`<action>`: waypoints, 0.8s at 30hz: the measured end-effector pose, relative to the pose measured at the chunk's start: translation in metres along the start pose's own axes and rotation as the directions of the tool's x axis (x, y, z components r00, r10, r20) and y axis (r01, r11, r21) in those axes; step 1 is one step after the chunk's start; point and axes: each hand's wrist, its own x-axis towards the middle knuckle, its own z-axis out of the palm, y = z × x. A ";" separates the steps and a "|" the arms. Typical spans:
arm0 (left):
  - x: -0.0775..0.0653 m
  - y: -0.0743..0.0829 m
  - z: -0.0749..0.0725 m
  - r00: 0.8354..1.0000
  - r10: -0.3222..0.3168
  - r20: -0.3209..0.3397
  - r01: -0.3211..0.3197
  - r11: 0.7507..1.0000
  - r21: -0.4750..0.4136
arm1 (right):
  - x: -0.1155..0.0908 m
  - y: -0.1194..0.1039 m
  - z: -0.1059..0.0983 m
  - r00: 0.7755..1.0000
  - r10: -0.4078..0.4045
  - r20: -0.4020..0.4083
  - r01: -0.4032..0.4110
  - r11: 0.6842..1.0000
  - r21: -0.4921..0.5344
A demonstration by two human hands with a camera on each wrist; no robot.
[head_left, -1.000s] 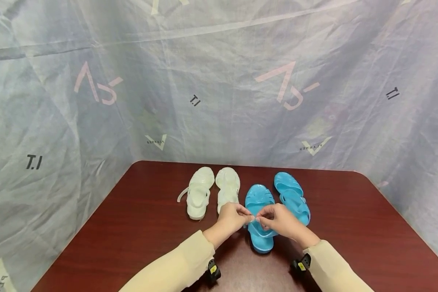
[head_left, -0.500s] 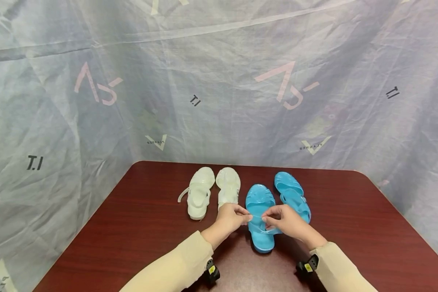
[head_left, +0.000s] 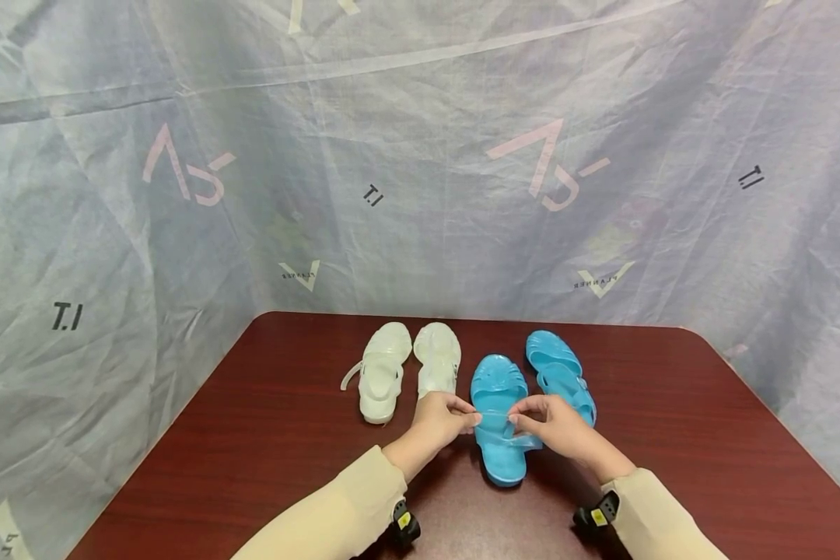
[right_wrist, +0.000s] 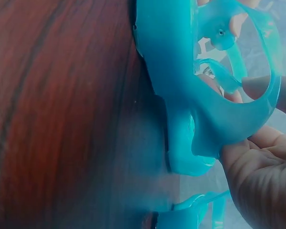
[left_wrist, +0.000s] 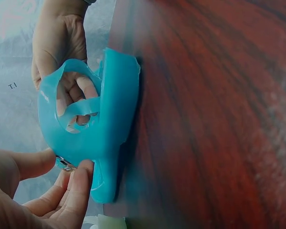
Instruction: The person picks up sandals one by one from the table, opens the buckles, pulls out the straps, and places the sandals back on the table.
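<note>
A blue jelly sandal [head_left: 502,467] stands sole-down on the table, toe pointing away from me. My left hand [head_left: 437,420] is at its left side, thumb and fingers pinching around the small metal buckle [left_wrist: 65,164]. On the other side my right hand [head_left: 553,424] pinches the thin blue strap [right_wrist: 221,74] between thumb and fingers, inside the loop of the heel band [right_wrist: 267,102]. A gap shows between the two hands over the insole. The strap's tip is partly hidden behind the right thumb [right_wrist: 257,88].
The matching blue sandal [head_left: 547,350] lies just behind and to the right, angled. Left of my hands are two white sandals, one [head_left: 385,365] with its strap sticking out, the other [head_left: 437,346] partly covered by my left hand. A printed grey cloth [head_left: 420,194] hangs behind the brown table [head_left: 266,420].
My right hand has moved to the right, away from the left hand, drawing the strap with it. The left hand has hardly moved, and the sandal stays in place.
</note>
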 end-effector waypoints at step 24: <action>-0.005 -0.006 -0.002 1.000 -0.005 -0.002 0.005 0.995 -0.101 | -0.009 -0.004 -0.010 0.977 0.088 -0.194 -0.059 0.987 0.152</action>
